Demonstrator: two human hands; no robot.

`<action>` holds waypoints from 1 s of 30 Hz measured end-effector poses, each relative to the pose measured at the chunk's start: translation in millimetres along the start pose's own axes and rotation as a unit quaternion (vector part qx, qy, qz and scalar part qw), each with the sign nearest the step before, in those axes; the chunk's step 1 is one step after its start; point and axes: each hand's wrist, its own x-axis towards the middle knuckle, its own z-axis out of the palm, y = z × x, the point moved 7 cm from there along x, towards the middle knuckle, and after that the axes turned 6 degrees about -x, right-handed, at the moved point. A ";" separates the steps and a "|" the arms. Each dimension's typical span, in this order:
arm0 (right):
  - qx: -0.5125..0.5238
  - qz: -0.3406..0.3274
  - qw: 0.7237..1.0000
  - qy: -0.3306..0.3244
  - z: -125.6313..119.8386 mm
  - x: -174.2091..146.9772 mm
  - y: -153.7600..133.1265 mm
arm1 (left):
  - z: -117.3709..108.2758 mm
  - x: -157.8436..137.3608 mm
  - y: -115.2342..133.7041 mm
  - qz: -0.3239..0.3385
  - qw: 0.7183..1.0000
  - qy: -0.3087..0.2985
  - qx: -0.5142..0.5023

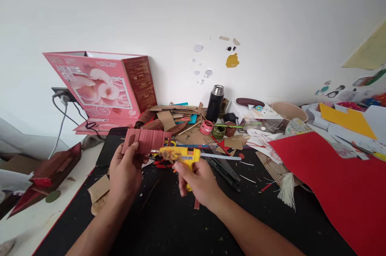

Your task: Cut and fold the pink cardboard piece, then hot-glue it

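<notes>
My left hand (126, 169) grips a piece of reddish corrugated cardboard (147, 140) at its left end, with the thumb across its front near a small darker brown strip (131, 140). In my right hand (196, 177) is a yellow hot glue gun (181, 154), held by its handle. The gun's nozzle points left, close to the lower right part of the cardboard; whether they touch I cannot tell. A pale glue stick (221, 156) sticks out of the gun's back end. Brown smears cover the gun's barrel.
Behind my hands lie cardboard scraps (165, 119), open paint jars (206, 127) and a black thermos (215, 103). A large pink box (105, 87) stands at the back left. Red sheet material (325, 175) covers the right side. A black ruler-like tool (224, 171) lies on the black tabletop (169, 224).
</notes>
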 end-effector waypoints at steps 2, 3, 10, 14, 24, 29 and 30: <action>-0.022 -0.015 0.999 0.040 -11.4 2.9 -4.1 | 1.0 -0.4 2.3 0.004 1.000 -0.003 -0.007; -0.032 -0.019 0.998 0.057 -16.2 4.0 -5.6 | 1.9 -1.3 3.2 0.005 1.000 -0.005 -0.010; -0.108 -0.039 0.986 0.119 -31.1 4.4 -7.4 | 5.6 -5.9 7.1 0.021 1.000 -0.015 -0.017; -0.131 -0.050 0.982 0.130 -34.0 4.9 -6.7 | 5.2 -5.5 7.8 0.024 1.000 -0.016 -0.012; -0.132 -0.056 0.981 0.133 -36.4 6.7 -3.5 | 9.6 -12.5 14.0 0.034 0.999 -0.021 0.010; -0.133 -0.048 0.980 0.137 -38.1 6.2 -2.0 | 12.3 -16.6 15.5 0.041 0.998 -0.039 0.026; -0.133 -0.047 0.980 0.138 -38.5 6.0 -1.5 | 12.1 -17.0 15.1 0.039 0.998 -0.037 0.025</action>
